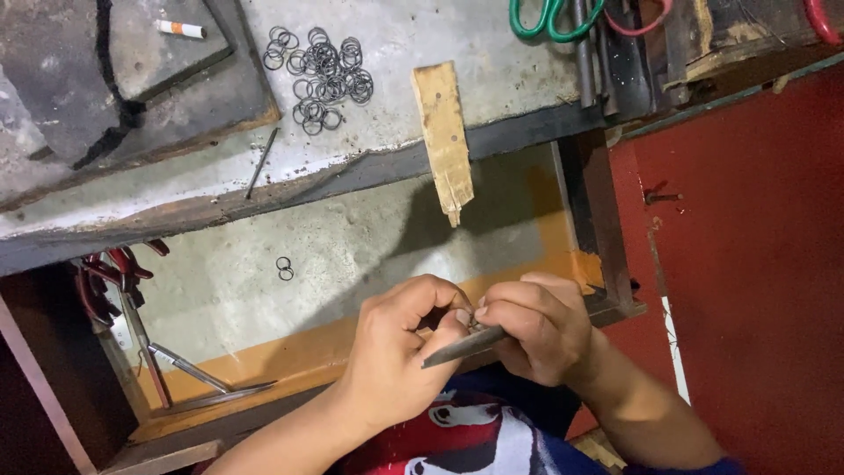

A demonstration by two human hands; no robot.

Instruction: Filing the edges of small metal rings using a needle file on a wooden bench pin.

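Both my hands meet low in the middle of the view, over my lap. My right hand [538,327] grips a slim grey metal tool [462,347] that points down to the left. My left hand [406,352] pinches something very small at the tool's upper end, against the right fingertips; the small piece is mostly hidden by my fingers. A pile of several dark wire rings [321,77] lies on the grey workbench top [492,62] above. Two loose rings [284,268] lie on the lower shelf.
A wooden peg [445,132] sticks out from the bench edge. Red-handled pliers [114,281] and metal tools [189,369] rest at the lower left. Green-handled scissors [549,19] lie top right. A cigarette [180,29] sits on a dark slab. A thin nail [262,163] lies on the bench.
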